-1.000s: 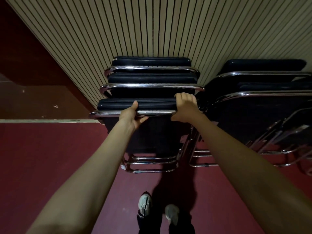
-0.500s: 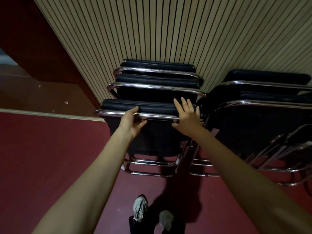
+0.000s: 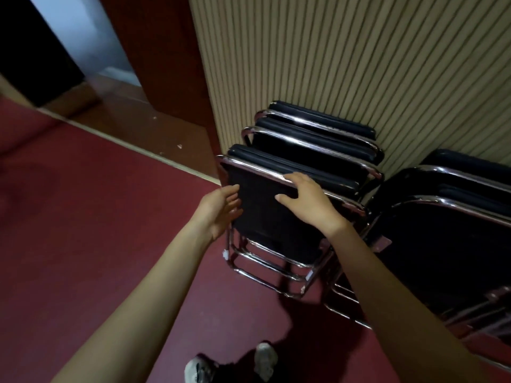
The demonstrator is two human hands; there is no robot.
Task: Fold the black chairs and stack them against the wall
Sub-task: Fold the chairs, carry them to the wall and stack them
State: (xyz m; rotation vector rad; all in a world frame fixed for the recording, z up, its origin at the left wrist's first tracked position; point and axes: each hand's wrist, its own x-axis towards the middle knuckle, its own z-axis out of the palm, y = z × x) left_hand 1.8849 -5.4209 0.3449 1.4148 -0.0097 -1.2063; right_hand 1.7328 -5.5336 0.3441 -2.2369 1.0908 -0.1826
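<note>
3 folded black chairs (image 3: 309, 150) against wall (image 3: 359, 64), right hand (image 3: 307, 203) on frontmost

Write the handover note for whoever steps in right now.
Left hand: open, at the left edge of the front chair; contact unclear.
Right hand: open, fingers spread on that chair's top rail.
Chairs: three folded, leaning in a row against the slatted wall; a second folded stack stands to the right.
Done: front chair folded and stacked.
Left: no unfolded chair in view; check the room.
</note>
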